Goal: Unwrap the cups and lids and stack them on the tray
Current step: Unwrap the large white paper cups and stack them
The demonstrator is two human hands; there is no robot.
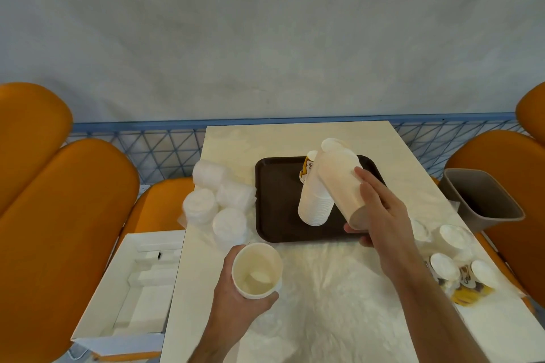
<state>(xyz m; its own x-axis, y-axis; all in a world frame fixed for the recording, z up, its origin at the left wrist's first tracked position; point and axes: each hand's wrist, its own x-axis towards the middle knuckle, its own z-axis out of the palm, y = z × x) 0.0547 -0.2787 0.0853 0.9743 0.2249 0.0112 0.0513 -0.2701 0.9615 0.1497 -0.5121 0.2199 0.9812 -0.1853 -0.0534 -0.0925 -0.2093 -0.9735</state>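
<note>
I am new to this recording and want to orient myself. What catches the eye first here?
The right hand tilts a stack of paper cups over the brown tray, beside another cup stack already there. Nearer, the left hand holds an open cup stack; wrapped lids lie left of the tray.

A pale cream rectangular table [295,138] stands against a grey-white wall [265,23]; orange padded seats [59,200] flank it, blue lattice railing [159,147] behind.
</note>
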